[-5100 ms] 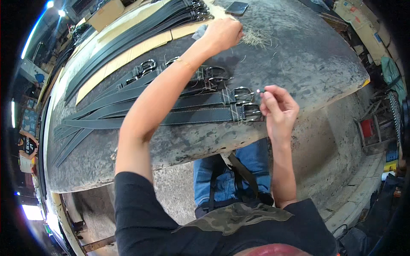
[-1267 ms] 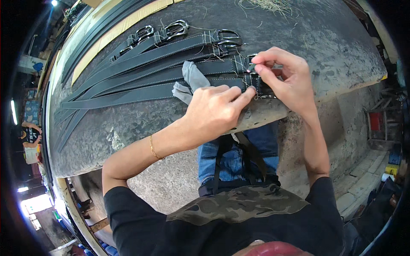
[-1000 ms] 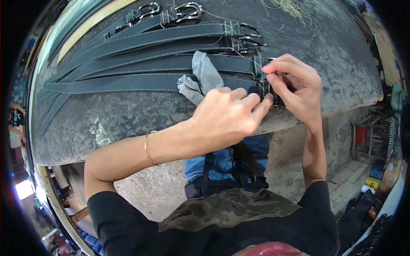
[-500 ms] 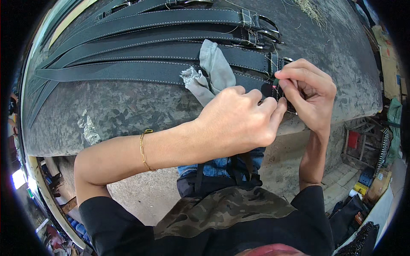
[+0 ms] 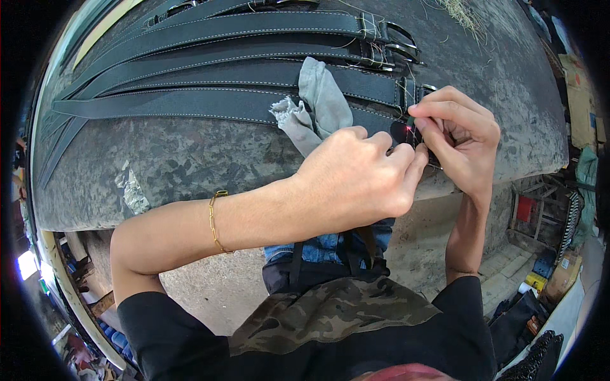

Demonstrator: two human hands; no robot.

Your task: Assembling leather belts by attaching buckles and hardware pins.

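Both my hands work at the buckle end of the nearest black belt [image 5: 190, 103], which has white edge stitching. My left hand [image 5: 356, 174] is closed, index finger reaching to the belt's edge; what it grips is hidden beneath it. A crumpled grey cloth [image 5: 323, 95] sticks out beyond its knuckles, across the belts. My right hand [image 5: 460, 130] pinches a small dark green object [image 5: 411, 120] between thumb and fingertips. A red glowing spot [image 5: 408, 129] shows just below that object, beside pale loose threads. The end of this belt is mostly covered by my fingers.
Several more black belts [image 5: 210, 30] lie fanned out beyond, with metal buckles [image 5: 401, 43] at right and trailing threads. A tuft of cut thread [image 5: 467, 18] lies at the far right of the dark, worn worktop [image 5: 210, 159]. A crumpled silvery scrap [image 5: 132, 190] rests near its front left.
The red spot at my right fingertips glows brighter, and pale threads beside it show more plainly. Both hands have barely moved.
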